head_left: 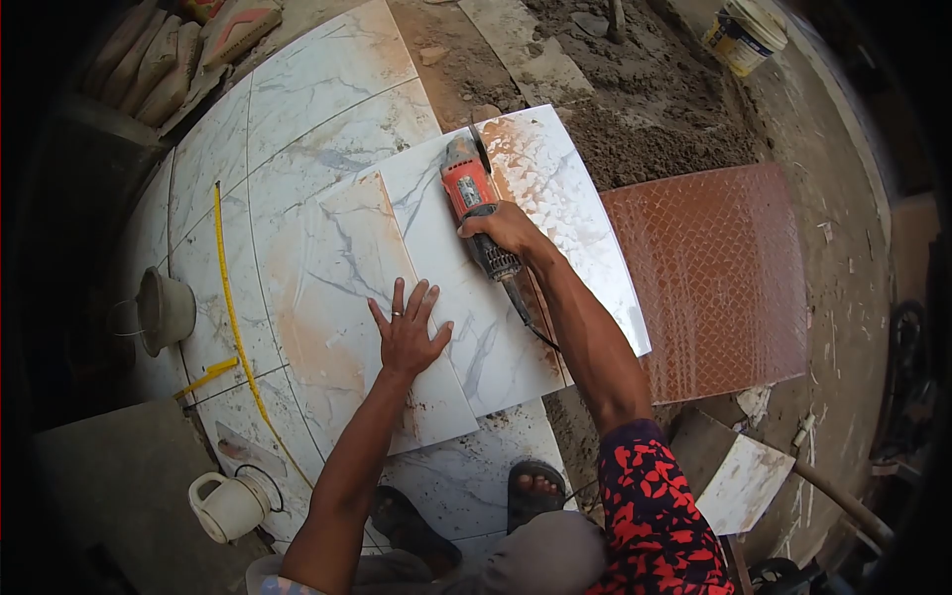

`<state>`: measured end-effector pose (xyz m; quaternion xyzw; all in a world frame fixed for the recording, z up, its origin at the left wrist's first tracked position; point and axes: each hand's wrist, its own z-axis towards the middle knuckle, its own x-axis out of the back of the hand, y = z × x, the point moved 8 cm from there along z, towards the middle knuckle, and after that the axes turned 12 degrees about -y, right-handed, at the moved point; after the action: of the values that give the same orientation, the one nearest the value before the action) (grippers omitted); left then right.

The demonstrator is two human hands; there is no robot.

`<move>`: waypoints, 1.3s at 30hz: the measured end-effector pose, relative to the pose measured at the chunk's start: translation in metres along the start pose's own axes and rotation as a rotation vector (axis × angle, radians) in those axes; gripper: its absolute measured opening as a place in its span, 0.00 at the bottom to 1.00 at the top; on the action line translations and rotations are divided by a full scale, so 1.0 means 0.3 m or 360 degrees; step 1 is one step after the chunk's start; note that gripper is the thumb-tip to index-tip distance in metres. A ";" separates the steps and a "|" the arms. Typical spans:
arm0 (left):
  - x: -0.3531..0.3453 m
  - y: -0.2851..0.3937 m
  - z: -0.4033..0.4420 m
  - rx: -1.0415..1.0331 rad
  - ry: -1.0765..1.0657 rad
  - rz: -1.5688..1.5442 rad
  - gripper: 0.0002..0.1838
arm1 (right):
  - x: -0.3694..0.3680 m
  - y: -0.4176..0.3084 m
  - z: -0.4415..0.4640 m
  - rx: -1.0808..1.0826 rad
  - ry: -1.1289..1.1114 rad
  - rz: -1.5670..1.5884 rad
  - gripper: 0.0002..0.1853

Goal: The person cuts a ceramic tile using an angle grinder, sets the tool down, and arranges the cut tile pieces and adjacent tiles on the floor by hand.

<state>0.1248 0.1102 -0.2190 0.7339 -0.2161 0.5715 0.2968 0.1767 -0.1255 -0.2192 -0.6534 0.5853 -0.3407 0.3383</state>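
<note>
My right hand [508, 230] is wrapped around the body of a red and black angle grinder [466, 185]. The grinder's thin disc [480, 147] stands on edge at the far side of a marble-pattern tile [466, 297], beside a stretch of orange dust. Flat on a narrower tile strip [347, 258], which overlaps that larger tile, rests my left hand [409, 332] with its fingers spread. A black cord [526, 307] trails from the grinder's rear toward my right forearm. Whether the disc is spinning cannot be made out.
A yellow tape measure [226, 268] lies across the laid floor tiles at left. Nearby are a grey bucket [166, 310] and a white jug [228, 506]. On the right sit a reddish-brown patterned tile [709, 288], wet mortar [654, 119] and a paint bucket [744, 38].
</note>
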 end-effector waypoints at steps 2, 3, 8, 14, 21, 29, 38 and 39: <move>-0.004 0.003 -0.001 0.0002 -0.0015 -0.0004 0.36 | -0.005 0.008 -0.003 0.0026 0.0003 0.0004 0.27; -0.005 0.002 0.001 0.0000 -0.0018 -0.0003 0.36 | -0.005 0.004 -0.005 0.0057 0.0005 0.0007 0.27; -0.005 0.001 -0.001 0.0003 -0.0039 0.0003 0.36 | -0.003 -0.004 -0.019 0.0059 0.0029 0.0003 0.27; -0.013 -0.005 0.009 0.0027 -0.0161 0.0028 0.39 | -0.008 0.006 -0.012 0.0031 0.0006 0.0054 0.26; 0.035 0.030 0.037 0.0118 -0.0747 -0.0032 0.55 | -0.012 0.011 -0.029 0.0126 0.0068 0.0047 0.26; 0.021 0.054 0.066 0.0239 -0.0898 -0.0018 0.61 | -0.015 0.034 -0.030 0.0078 0.0029 0.0048 0.27; 0.019 0.056 0.068 0.0271 -0.0926 -0.0082 0.65 | -0.021 0.053 -0.019 0.0029 0.0008 0.0066 0.26; 0.018 0.055 0.067 0.0273 -0.0929 -0.0079 0.65 | -0.027 0.049 -0.026 0.0037 0.0001 0.0093 0.26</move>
<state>0.1297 0.0843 -0.2139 0.8946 -0.2251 0.3452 0.1729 0.1616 -0.1191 -0.2277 -0.6319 0.6002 -0.3376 0.3556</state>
